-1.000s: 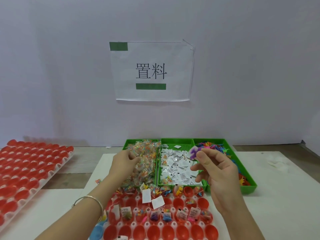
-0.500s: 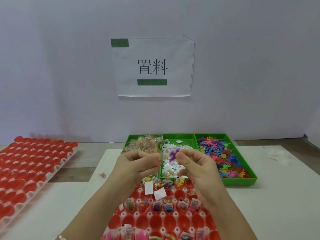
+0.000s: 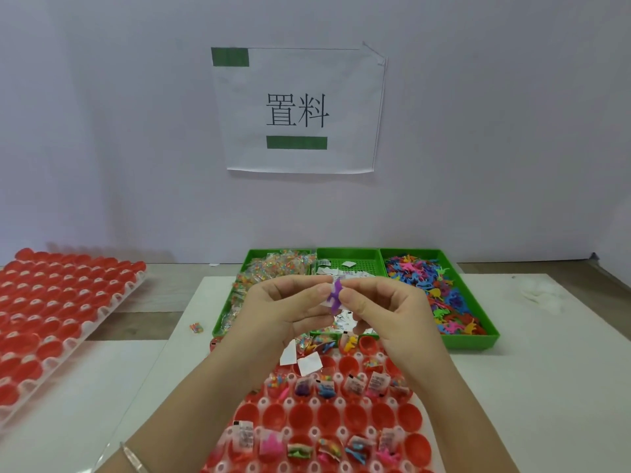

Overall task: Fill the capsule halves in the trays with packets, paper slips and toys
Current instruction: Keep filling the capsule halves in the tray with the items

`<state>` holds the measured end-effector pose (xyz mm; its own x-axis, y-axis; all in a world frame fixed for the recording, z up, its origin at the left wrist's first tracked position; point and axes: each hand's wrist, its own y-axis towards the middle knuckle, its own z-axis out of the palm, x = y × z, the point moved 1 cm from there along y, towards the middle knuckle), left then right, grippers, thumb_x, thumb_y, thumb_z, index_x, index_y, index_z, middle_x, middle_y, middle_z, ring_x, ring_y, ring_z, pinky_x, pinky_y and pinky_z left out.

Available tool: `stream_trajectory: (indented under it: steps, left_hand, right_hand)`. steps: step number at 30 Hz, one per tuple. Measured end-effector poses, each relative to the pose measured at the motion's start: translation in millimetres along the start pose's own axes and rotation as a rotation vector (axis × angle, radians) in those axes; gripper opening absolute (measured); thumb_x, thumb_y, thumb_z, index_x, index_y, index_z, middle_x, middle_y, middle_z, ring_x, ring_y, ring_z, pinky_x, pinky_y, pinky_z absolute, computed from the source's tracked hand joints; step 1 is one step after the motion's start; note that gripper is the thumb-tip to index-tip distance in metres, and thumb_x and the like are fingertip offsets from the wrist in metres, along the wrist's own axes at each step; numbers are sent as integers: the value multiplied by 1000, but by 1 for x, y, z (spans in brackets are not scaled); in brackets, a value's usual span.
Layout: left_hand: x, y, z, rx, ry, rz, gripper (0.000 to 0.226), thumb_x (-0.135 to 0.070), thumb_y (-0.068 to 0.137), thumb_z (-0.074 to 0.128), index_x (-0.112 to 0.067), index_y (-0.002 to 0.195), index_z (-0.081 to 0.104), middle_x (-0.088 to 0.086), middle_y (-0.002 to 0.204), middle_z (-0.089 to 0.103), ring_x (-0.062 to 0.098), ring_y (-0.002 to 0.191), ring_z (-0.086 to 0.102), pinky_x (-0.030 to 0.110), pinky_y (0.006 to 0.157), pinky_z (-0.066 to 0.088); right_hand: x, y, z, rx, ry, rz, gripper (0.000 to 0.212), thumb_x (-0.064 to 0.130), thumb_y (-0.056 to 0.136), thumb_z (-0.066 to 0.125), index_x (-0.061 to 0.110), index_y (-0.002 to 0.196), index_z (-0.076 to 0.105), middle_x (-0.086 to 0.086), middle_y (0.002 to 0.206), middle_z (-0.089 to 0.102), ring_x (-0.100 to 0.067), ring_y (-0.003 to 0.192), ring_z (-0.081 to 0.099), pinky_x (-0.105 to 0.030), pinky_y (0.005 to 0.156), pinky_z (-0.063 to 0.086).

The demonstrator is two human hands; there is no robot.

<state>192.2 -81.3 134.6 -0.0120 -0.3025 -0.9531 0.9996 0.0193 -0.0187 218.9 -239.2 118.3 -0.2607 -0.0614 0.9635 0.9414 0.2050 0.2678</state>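
Pale wall (image 3: 102,131) at back, printed paper sign (image 3: 297,110) taped on; white surface (image 3: 546,387) below. Raised over the far end of the near capsule tray (image 3: 290,402): purple toy (image 3: 335,295). Pinched from both sides by left hand (image 3: 283,312) and right hand (image 3: 392,308), each grip clamped on the toy between thumb and fingertips, the two hands nearly touching. Underneath, red capsule halves (image 3: 382,416): loaded rows of packets, slips and toys, with one row of bare red cups between. Two loose paper slips (image 3: 309,365) lying across the far cups. Beyond the hands, three green bins side by side: packets bin (image 3: 218,327) left, slip bin (image 3: 368,264) middle, toy bin (image 3: 471,341) right. One stray packet (image 3: 196,327) on the surface just left of the bins. Far left, well apart: second tray (image 3: 114,300) of red halves. Bracelet (image 3: 131,459) on the left wrist.
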Motion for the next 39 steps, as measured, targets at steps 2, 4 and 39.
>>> stream_trajectory:
  steps: [2, 4, 39]
  left_hand:
    - [0, 0, 0, -11, 15, -9, 21, -15, 63, 76, -9, 82, 79, 19, 86, 74, 22, 70, 73, 24, 60, 58]
    - [-1, -1, 1, -15, 12, -24, 19, -14, 62, 75, -9, 80, 79, 19, 82, 74, 23, 68, 73, 24, 58, 57]
    - [54, -71, 10, 464, 1078, 282, 35, -35, 92, 61, -37, 127, 59, -24, 131, 56, -15, 117, 46, -2, 97, 30]
  right_hand:
    - [0, 0, 0, -14, -83, -50, 24, 24, 83, 72, 40, 100, 72, -5, 76, 68, -11, 66, 60, -28, 61, 56]
    - [1, -1, -1, 32, -189, -111, 33, 25, 88, 68, 55, 103, 67, -1, 81, 65, -5, 67, 58, -25, 61, 54]
    - [-3, -65, -71, -66, -77, 252, 25, 1, 63, 81, 11, 85, 72, -11, 67, 71, -19, 59, 69, -24, 52, 54]
